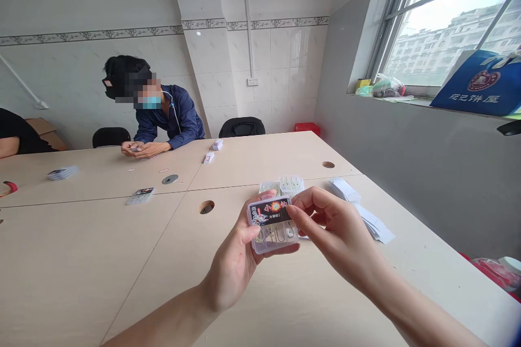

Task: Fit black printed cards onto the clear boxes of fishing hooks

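Note:
My left hand (232, 263) grips a small clear plastic box (272, 238) from below, with metal fishing hooks visible inside. A black printed label (271, 211) with a starburst lies across the box's top. My right hand (337, 227) reaches in from the right, its thumb and forefinger pinched at the label's right end. Just behind the box, near both hands, stand more clear boxes (291, 185). Loose white paper slips (373, 223) lie on the table to the right of my right hand.
The pale wood-grain table (101, 260) has round cable holes. Across it, a seated co-worker in a dark blue jacket (171, 119) handles something small. Small packets and boxes lie nearby. Another person's arm (8, 146) enters at left. A blue bag (476, 84) stands on the windowsill.

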The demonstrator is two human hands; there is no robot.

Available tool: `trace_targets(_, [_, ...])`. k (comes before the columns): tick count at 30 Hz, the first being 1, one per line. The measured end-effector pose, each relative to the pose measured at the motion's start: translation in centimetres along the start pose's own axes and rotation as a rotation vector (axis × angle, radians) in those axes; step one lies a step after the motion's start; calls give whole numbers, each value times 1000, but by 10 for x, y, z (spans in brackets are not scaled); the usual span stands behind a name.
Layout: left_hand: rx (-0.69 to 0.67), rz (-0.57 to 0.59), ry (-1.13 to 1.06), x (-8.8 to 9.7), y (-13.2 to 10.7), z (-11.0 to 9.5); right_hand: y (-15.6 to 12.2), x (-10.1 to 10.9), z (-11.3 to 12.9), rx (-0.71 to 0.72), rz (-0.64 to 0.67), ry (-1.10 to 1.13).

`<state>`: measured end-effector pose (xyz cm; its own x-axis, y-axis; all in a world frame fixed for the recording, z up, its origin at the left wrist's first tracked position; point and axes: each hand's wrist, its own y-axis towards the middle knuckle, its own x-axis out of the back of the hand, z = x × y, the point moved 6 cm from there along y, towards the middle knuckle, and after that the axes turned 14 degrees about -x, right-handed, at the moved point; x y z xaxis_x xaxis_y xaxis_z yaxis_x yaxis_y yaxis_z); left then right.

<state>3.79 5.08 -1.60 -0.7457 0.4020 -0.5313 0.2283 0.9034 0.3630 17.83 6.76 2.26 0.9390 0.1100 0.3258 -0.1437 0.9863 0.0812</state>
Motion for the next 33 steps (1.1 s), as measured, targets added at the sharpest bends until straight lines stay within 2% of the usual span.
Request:
trace_targets(12, [-18,12,-72,-1,0,-2,-1,0,0,-4,3,-1])
trace_targets(22, [12,-73,-75,0,2,0,0,-1,-1,-12,3,0])
trace_targets(33, [2,-77,-86,0,1,0,0,0,1,11,-6,-7])
